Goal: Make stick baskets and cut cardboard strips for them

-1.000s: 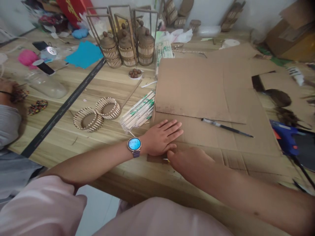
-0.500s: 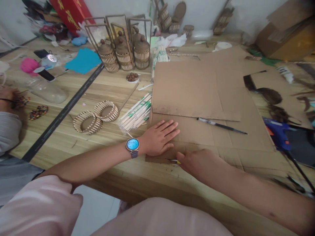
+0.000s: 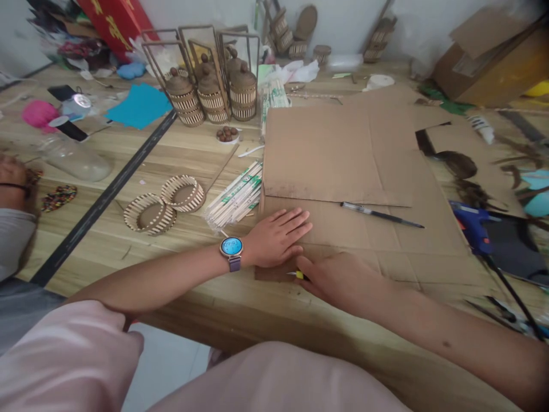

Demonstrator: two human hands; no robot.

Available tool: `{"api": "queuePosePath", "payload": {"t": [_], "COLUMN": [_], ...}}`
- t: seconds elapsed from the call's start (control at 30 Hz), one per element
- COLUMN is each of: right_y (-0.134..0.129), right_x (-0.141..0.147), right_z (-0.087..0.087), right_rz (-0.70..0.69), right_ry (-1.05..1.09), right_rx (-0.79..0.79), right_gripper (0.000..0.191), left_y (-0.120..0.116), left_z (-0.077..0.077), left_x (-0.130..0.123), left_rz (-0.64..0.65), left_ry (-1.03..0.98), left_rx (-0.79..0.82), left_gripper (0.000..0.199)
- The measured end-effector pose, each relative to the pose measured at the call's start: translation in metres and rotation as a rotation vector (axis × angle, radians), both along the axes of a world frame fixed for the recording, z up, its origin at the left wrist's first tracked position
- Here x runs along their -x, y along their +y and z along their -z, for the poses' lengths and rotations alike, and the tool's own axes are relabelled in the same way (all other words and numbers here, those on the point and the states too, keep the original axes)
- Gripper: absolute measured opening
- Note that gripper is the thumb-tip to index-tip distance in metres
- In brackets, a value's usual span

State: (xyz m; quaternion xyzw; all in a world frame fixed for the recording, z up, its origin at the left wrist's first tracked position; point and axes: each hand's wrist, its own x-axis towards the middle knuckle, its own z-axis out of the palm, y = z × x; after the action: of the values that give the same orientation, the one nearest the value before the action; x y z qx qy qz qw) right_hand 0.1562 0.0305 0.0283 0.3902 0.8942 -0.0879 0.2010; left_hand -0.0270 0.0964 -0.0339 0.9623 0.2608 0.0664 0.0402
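My left hand (image 3: 278,237) lies flat with fingers spread on a brown cardboard sheet (image 3: 433,240), near its front left corner. Just right of it, my right hand (image 3: 330,277) is closed around a utility knife (image 3: 299,275); only its yellow tip and thin blade show, the blade pointing left over the cardboard close to its front edge. Whether the blade touches the cardboard I cannot tell. A smaller cardboard piece (image 3: 326,154) rests on top behind my hands, with a black pen (image 3: 381,214) lying along its front edge.
Left of the cardboard lie wrapped sticks (image 3: 235,197) and two slatted rings (image 3: 150,214). Lidded slatted baskets (image 3: 212,94) with tall handles stand behind. A blue glue gun (image 3: 474,223) and pliers (image 3: 501,312) lie at the right. Another person's hand (image 3: 12,177) is at the left edge.
My right hand with the utility knife has shifted slightly left and up, closer to my left hand. My left hand stays on the cardboard. The whole view has shifted slightly.
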Motion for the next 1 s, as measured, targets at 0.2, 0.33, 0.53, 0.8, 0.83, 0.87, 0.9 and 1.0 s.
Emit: {"api": "queuePosePath", "payload": {"t": [0.2,0.33,0.53,0.8,0.83,0.87,0.9,1.0], "right_y": [0.000,0.002,0.003,0.004,0.004,0.005,0.005,0.004], "right_x": [0.025,0.034,0.039,0.036,0.036,0.036,0.037,0.039], "right_z": [0.000,-0.001,-0.006,-0.005,-0.005,-0.004,-0.005,-0.008], "right_rz": [-0.077,-0.069,-0.096,-0.136,-0.136,-0.132,-0.127,-0.102], "right_ry": [-0.044,-0.105,-0.149,-0.147,-0.145,-0.142,-0.140,-0.139], "right_rx": [-0.016,-0.017,-0.014,-0.010,-0.009,-0.009,-0.008,0.008], "right_gripper": [0.032,0.038,0.038,0.037,0.037,0.037,0.037,0.039], "left_y": [0.004,0.003,0.002,0.001,0.001,0.001,0.001,0.002], "left_z": [0.002,0.002,0.001,-0.001,-0.001,-0.001,-0.001,0.000], "left_x": [0.001,0.000,-0.001,-0.001,-0.001,-0.001,-0.001,0.000], "left_rz": [0.023,0.013,0.006,0.005,0.006,0.008,0.010,0.013], "left_ry": [0.026,0.026,0.029,0.037,0.036,0.035,0.033,0.021], "left_rx": [0.002,-0.009,-0.016,-0.014,-0.014,-0.014,-0.013,-0.016], "left_gripper": [0.055,0.053,0.053,0.053,0.053,0.053,0.053,0.053]}}
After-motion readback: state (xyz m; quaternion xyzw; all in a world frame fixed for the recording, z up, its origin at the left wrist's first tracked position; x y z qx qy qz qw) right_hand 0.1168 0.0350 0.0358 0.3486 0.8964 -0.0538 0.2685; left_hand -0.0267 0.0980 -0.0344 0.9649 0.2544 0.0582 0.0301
